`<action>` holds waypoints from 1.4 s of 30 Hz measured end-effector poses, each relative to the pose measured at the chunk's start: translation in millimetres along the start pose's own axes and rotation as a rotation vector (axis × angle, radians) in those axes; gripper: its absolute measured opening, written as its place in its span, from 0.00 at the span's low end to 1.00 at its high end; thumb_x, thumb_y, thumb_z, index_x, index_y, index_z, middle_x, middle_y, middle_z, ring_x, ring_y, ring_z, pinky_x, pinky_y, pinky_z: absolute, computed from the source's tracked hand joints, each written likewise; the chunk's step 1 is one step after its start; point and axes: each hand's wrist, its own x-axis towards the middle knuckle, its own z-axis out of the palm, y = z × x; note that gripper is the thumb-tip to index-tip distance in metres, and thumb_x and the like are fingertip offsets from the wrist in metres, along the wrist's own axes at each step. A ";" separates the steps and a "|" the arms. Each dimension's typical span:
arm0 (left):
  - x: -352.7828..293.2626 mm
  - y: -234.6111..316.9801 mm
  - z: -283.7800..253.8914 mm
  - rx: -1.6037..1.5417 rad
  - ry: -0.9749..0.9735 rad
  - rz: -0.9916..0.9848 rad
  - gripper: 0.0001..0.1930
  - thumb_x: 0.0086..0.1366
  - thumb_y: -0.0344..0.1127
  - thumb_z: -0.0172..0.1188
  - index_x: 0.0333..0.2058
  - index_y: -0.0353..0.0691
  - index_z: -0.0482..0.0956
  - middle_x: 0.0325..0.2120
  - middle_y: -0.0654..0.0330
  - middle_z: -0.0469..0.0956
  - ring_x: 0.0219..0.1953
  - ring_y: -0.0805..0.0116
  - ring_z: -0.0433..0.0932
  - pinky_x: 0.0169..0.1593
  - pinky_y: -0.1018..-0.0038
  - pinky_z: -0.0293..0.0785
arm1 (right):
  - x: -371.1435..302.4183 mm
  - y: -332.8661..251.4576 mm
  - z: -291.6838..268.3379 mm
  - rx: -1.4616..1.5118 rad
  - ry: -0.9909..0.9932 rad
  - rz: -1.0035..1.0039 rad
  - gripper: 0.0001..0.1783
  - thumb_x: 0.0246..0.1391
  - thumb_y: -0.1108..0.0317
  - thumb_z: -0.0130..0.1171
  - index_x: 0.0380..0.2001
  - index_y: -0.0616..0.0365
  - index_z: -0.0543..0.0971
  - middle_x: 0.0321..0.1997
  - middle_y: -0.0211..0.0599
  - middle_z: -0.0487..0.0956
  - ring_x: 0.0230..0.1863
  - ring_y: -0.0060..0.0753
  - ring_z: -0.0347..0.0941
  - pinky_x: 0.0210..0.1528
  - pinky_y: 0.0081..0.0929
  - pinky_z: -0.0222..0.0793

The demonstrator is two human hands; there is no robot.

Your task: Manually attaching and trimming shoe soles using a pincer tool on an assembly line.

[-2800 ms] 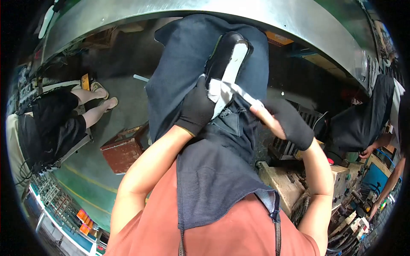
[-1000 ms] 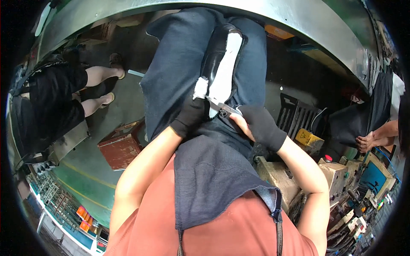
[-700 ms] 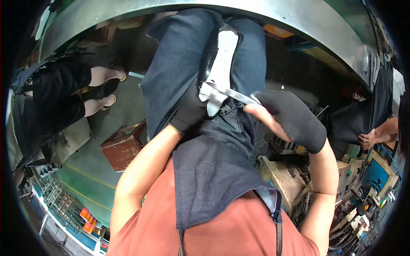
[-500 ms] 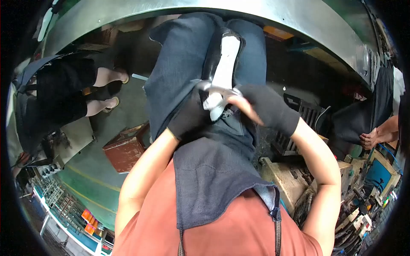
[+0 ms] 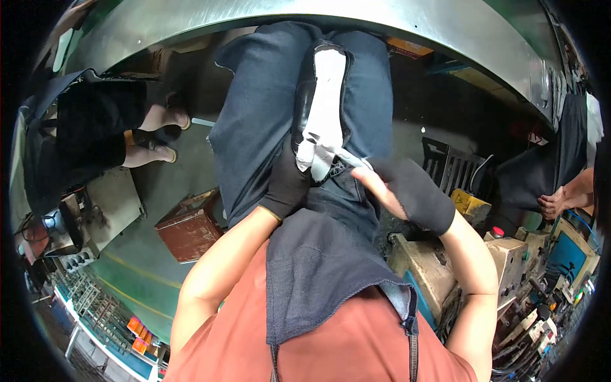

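Observation:
A black shoe (image 5: 328, 95) lies lengthwise on my lap, its underside turned up and showing a long white insole. At the end nearer me, a white flap (image 5: 306, 155) and a narrow grey-white strip (image 5: 323, 162) stick up from it. My left hand (image 5: 287, 183), in a black fingerless glove, grips that near end from the left; its fingertips are largely hidden by the shoe. Gloved the same way, my right hand (image 5: 407, 194) is closed round a slim light-grey metal tool (image 5: 349, 157), whose tip reaches to the strip and the insole.
A steel bench edge (image 5: 280, 11) curves across the far side. Left stand a reddish-brown box (image 5: 191, 226) and a person in dark clothes (image 5: 95, 124). At right are a dark slatted crate (image 5: 449, 169), worn machine boxes (image 5: 423, 267) and another person's hand (image 5: 555, 204).
My right hand with the tool has drawn slightly right and toward me, away from the strip. The left hand and shoe have shifted a little left. The white flap shows more plainly.

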 end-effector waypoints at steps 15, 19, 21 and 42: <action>-30.7 -26.2 -19.3 -0.103 -0.299 -0.021 0.42 0.64 0.51 0.61 0.65 0.31 0.51 0.49 0.39 0.76 0.49 0.48 0.79 0.51 0.61 0.75 | 19.5 -14.2 12.7 -0.215 0.142 -0.489 0.26 0.64 0.46 0.50 0.34 0.61 0.79 0.32 0.53 0.79 0.37 0.59 0.78 0.38 0.46 0.72; -36.7 25.2 -34.5 -0.247 -0.304 -0.146 0.33 0.74 0.53 0.47 0.65 0.31 0.58 0.62 0.50 0.67 0.64 0.61 0.65 0.68 0.67 0.57 | 16.5 22.2 0.2 0.129 0.085 0.120 0.31 0.67 0.41 0.44 0.43 0.62 0.79 0.28 0.50 0.80 0.30 0.43 0.80 0.34 0.37 0.72; -34.8 20.9 -31.3 -0.443 -0.291 -0.130 0.32 0.74 0.54 0.45 0.65 0.32 0.60 0.61 0.51 0.68 0.63 0.62 0.66 0.67 0.68 0.57 | 6.4 27.6 3.0 0.296 0.129 0.212 0.32 0.67 0.40 0.43 0.41 0.61 0.80 0.23 0.39 0.78 0.22 0.24 0.75 0.29 0.28 0.70; -59.0 92.8 -110.5 0.621 0.029 0.277 0.32 0.56 0.37 0.71 0.57 0.33 0.70 0.50 0.50 0.78 0.54 0.58 0.77 0.58 0.63 0.71 | 9.7 58.5 39.0 0.286 0.298 -0.158 0.20 0.67 0.56 0.51 0.33 0.65 0.76 0.27 0.51 0.76 0.28 0.51 0.72 0.35 0.37 0.67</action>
